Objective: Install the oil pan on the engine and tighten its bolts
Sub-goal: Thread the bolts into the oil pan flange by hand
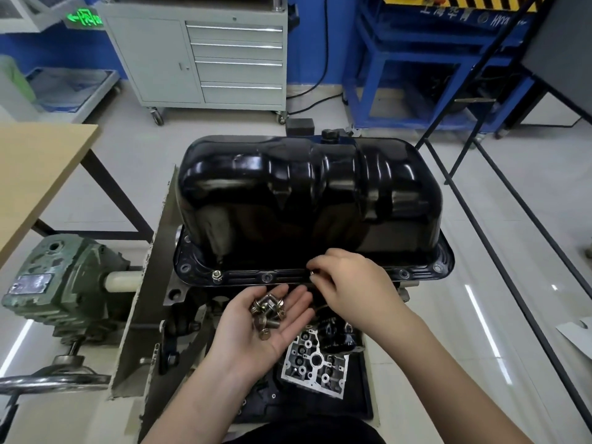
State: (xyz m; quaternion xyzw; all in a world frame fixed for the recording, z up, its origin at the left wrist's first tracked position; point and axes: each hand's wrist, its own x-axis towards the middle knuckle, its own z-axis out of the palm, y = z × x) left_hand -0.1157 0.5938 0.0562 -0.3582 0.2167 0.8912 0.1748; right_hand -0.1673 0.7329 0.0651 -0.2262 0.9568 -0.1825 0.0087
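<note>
Nearest, at 6 o'clock: left hand [269,318] palm up, fingers relaxed and spread, cradling a loose heap of bolts [267,310], brass-toned with flanged heads. Just beyond, toward 1 o'clock from that palm: right hand [349,283], fingers curled, pinching a single bolt [311,272] at the near flange of the oil pan [307,193]. Below the hands, at 5 o'clock: a grey cylinder head [315,366] lying in a black tray [363,408].

At centre: oil pan, glossy black, deep and ribbed, bottom up, seated on the engine [182,296]; flat rim pierced with bolt holes, one fitted bolt [217,275] at the near left, neighbouring holes bare; a drain plug [329,135] on the far side.

At 9 o'clock: green gearbox [64,283] with a worn nameplate, unreadable, and a handwheel [54,379] at 8 o'clock; wooden table [35,174] beyond.

Far, at 12 o'clock: grey drawer cabinet [198,56] on castors. At 11 o'clock: green lit exit sign [85,19], arrow pointing left. At 1 o'clock: blue machine frame [416,59] with Chinese characters and letters reading roughly "HYV", too blurred to confirm.
</note>
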